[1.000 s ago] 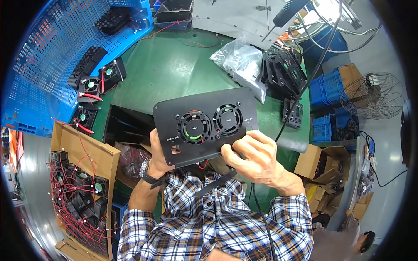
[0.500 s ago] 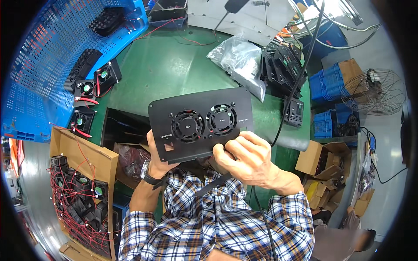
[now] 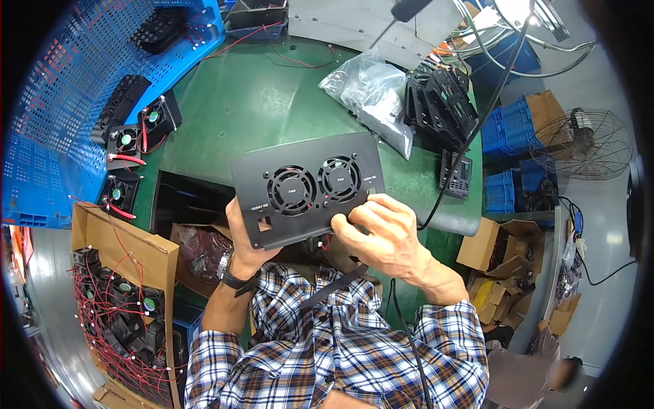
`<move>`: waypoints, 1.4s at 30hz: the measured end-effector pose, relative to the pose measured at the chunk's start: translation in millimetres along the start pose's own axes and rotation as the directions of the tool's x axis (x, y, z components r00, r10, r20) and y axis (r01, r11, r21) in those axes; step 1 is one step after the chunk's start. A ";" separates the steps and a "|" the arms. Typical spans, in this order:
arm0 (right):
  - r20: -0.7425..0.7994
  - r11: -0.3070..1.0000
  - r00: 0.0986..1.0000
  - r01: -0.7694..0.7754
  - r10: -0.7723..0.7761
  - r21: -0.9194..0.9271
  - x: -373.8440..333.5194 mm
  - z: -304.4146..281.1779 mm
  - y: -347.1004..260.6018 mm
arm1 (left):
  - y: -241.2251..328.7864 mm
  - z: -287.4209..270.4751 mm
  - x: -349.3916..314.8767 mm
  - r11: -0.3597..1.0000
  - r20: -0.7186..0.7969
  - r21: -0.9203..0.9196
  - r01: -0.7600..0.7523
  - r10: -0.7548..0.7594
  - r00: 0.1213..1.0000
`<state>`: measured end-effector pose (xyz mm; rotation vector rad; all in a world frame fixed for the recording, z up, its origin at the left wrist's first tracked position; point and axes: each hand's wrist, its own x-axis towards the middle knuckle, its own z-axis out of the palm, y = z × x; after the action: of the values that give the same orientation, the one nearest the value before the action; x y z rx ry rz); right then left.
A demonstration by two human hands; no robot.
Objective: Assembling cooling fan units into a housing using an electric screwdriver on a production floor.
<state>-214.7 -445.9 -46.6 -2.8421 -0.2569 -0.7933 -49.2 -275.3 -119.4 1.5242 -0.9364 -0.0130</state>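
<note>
A flat black fan panel [image 3: 310,217] with rounded corners is held in front of my chest, its face up and tilted. Two round grilles show in it, a left fan [image 3: 291,191] and a right fan [image 3: 340,179], with screws around them and a small square cut-out near the lower left corner. My left hand [image 3: 246,235] grips the panel's left side, its fingers mostly hidden underneath. At the lower right edge, my right hand [image 3: 383,235] has its fingers curled, thumb and index finger against the panel. A red wire shows just below the panel's lower edge.
Loose fans [image 3: 125,141] with red wires lie beside a blue crate [image 3: 61,102] at left. Below, a cardboard box [image 3: 160,253] holds several wired fans. A clear plastic bag [image 3: 371,92] and black panels [image 3: 439,102] lie far right. A black cable [image 3: 470,136] crosses the right side.
The panel has shifted slightly left and up, and its tilt has changed a little. Both hands move with it, still gripping. The dark tool at the top edge has swung right.
</note>
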 end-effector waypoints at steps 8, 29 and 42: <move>0.022 0.999 1.000 0.002 -0.002 0.036 -2.2 14.6 20.1 | -12.4 8.2 4.4 0.999 -0.026 -0.030 -0.030 0.029 0.999; -0.757 0.880 0.470 -0.367 0.455 0.300 212.6 -41.8 256.0 | -50.8 1.3 12.9 0.756 0.224 0.646 -0.107 -0.054 0.973; -0.741 0.880 0.475 -0.233 0.474 0.413 82.7 -8.3 130.7 | -0.4 -7.8 40.9 0.968 0.151 0.246 -0.054 0.017 0.988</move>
<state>-121.3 -564.6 -12.5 -1.8446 0.3550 -1.7137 -17.7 -291.4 -97.5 1.7562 -1.1165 0.0187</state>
